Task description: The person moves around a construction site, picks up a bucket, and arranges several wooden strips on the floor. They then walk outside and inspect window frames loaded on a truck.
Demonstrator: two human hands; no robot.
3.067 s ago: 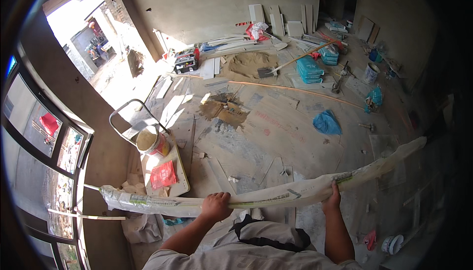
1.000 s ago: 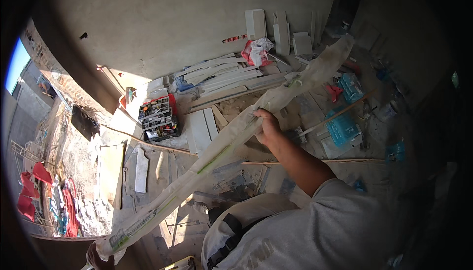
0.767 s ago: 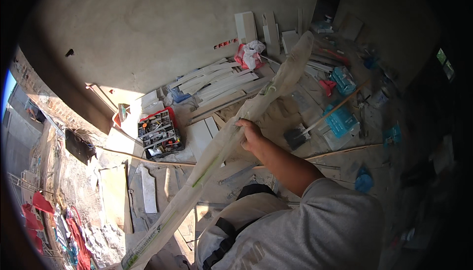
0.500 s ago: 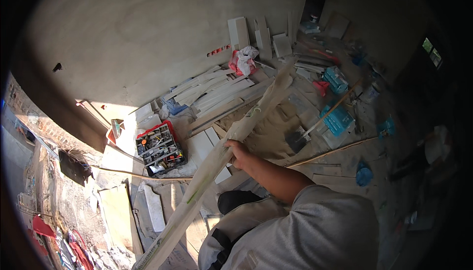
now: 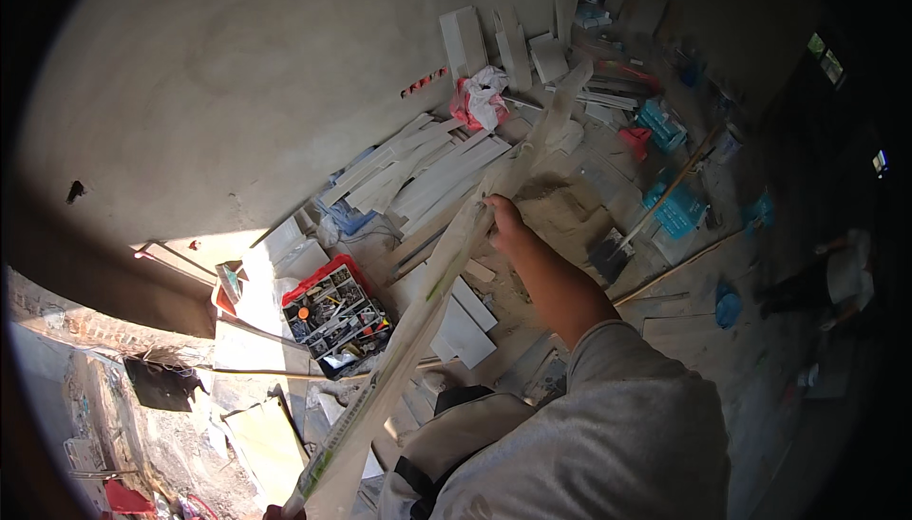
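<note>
A long, narrow strip in translucent plastic wrap slants across the view from the lower left to the upper right. Green marks show through its wrap. My right hand is closed round the strip above its middle, with the arm stretched forward. At the bottom edge, the fingers of my left hand are closed at the strip's near end; most of that hand is cut off by the frame. Beneath the strip, on its left, sits an open red and black toolbox full of small tools and parts.
Pale boards lie along the wall, with more offcuts leaning there. A sand heap, a shovel and blue crates are to the right. Another person stands in shadow at far right. A pole lies across the floor.
The strip and my right hand have shifted rightward and up in the view, as the whole view has turned. My left hand's fingers have come into sight at the bottom edge.
</note>
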